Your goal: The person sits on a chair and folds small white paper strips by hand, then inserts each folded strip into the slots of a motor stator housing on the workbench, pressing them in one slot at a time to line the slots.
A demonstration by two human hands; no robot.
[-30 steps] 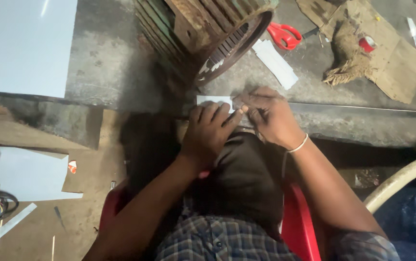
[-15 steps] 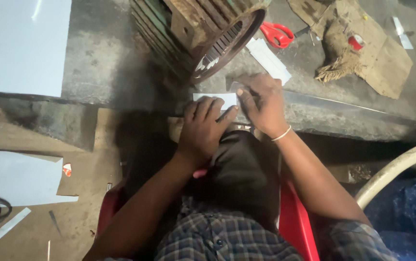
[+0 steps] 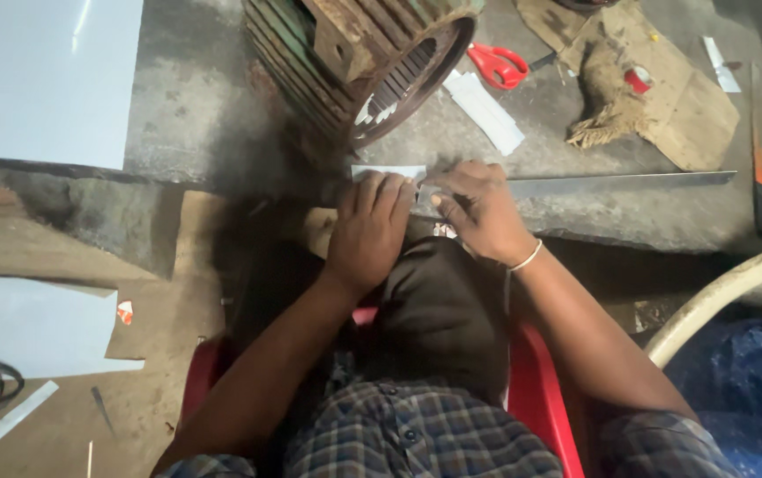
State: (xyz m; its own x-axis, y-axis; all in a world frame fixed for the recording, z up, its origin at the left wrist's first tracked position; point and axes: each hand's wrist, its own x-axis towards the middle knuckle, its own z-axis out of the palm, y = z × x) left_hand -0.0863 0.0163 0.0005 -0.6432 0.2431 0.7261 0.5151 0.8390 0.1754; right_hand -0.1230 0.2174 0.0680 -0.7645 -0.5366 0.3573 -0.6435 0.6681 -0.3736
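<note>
My work lies on a rough concrete slab (image 3: 204,106). The rusty motor shell (image 3: 354,53) stands on it; right of that lie red scissors (image 3: 498,64), a white strip (image 3: 485,111), cardboard (image 3: 682,106) and a long steel ruler (image 3: 611,184).

workshop: rusty motor housing (image 3: 359,62), red scissors (image 3: 498,64), concrete slab (image 3: 204,106)

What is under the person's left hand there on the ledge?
A small white strip pokes out beyond the left hand, flat on the concrete ledge. How far the strip runs under the palm is covered.
</note>
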